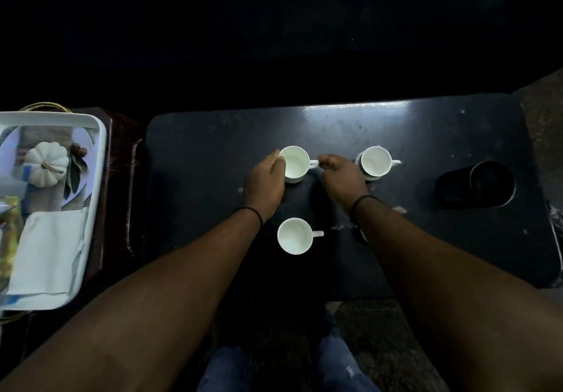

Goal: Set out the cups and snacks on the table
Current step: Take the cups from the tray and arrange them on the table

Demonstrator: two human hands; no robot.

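Three empty white cups stand upright on the dark table (426, 136), all handles pointing right. My left hand (264, 182) curls round the left side of the middle cup (295, 165). My right hand (341, 178) pinches that cup's handle. A second cup (376, 161) stands just right of my right hand. The third cup (295, 236) sits nearer to me, between my forearms, untouched. A yellow snack packet (9, 239) lies in the white tray (102, 136) on the left.
The tray sits on a dark side surface left of the table and also holds white napkins (48, 251) and a white pumpkin picture. A black cylindrical container (478, 184) lies on the table's right part. The far side is in darkness.
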